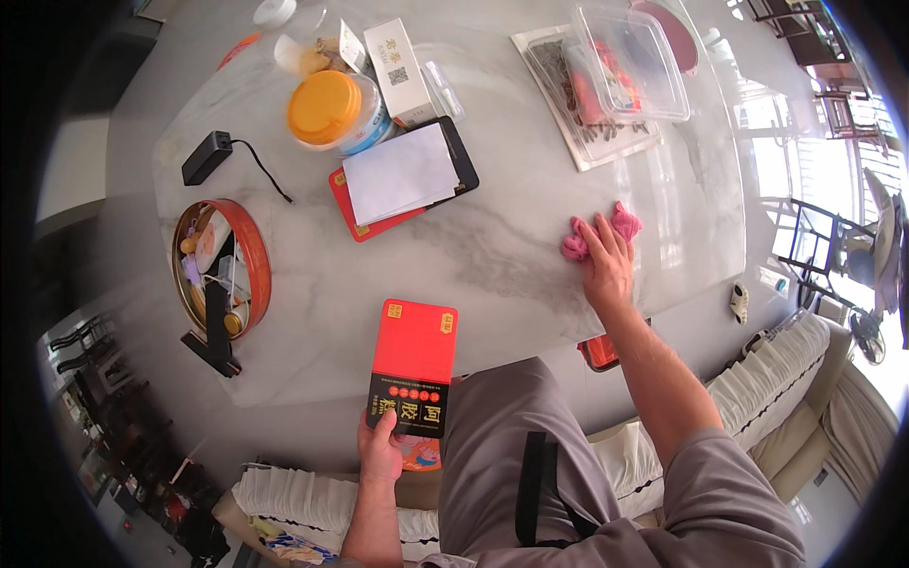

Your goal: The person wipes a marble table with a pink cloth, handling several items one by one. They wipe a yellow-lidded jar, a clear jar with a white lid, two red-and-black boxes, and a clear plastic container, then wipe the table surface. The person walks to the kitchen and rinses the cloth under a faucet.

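My left hand [381,447] grips the lower end of a flat red-and-black box [415,341], thumb on its printed black part. The box is held at the table's near edge. Under my right hand [609,273] is a crumpled pink cloth [626,221], pressed against the marble-patterned tabletop [497,277]; its folds show on both sides of my fingers. Farther back, white paper sheets [401,174] lie on another red-and-black flat box [465,160].
A round red tin [261,266] of small items stands left, a black strap-like object [216,319] over its rim. Behind are a black power adapter [206,157], an orange-lidded jar [325,106] and a white carton [400,71]. A clear plastic container [664,85] rests on a tray [593,153] at back right.
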Action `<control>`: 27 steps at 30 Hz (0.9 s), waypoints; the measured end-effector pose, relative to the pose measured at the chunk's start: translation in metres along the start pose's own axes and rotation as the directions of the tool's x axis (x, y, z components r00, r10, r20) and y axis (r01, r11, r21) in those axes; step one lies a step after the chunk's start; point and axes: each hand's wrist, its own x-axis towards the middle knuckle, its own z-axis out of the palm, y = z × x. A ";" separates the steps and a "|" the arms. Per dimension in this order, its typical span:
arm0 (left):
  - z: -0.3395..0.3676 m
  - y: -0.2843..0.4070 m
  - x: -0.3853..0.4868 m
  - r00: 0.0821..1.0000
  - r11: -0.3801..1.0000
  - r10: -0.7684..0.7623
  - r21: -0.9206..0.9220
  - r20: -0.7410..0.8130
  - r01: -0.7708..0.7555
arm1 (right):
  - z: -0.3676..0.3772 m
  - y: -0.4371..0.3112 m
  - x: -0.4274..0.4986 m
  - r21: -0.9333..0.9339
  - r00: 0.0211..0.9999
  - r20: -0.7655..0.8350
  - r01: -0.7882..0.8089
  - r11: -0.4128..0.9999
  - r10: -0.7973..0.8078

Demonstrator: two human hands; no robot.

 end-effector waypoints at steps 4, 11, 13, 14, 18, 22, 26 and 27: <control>0.007 0.004 0.004 0.998 0.999 0.003 -0.040 -0.056 -0.005 | -0.009 -0.041 0.038 0.220 0.984 -0.155 0.122 0.968 -0.089; 0.007 -0.005 0.000 0.999 0.998 -0.004 -0.066 -0.052 0.000 | -0.004 -0.121 0.240 0.298 0.826 -0.534 0.384 0.874 -0.181; 0.008 -0.012 -0.003 0.997 0.995 0.017 -0.095 -0.074 -0.024 | 0.002 -0.129 0.288 0.257 0.920 -0.331 0.302 0.918 -0.210; 0.007 -0.012 -0.005 0.998 0.996 -0.008 -0.088 -0.058 0.003 | 0.010 -0.133 0.309 0.150 0.942 -0.238 0.278 0.949 -0.238; 0.008 -0.016 -0.012 0.999 0.995 -0.015 -0.100 -0.040 0.011 | 0.064 -0.128 0.331 -0.147 0.930 -0.057 0.352 0.924 -0.364; 0.010 -0.009 -0.011 0.994 0.999 0.036 -0.027 -0.099 -0.039 | 0.094 -0.101 0.308 -0.118 0.878 -0.207 0.416 0.902 -0.432; 0.013 0.022 0.005 0.997 0.996 0.074 -0.046 -0.016 -0.074 | 0.075 -0.073 0.249 -0.041 0.858 -0.191 0.479 0.877 -0.477; 0.015 0.033 0.012 0.996 0.995 0.091 -0.030 0.003 -0.091 | 0.072 -0.070 0.229 -0.045 0.864 -0.210 0.458 0.888 -0.457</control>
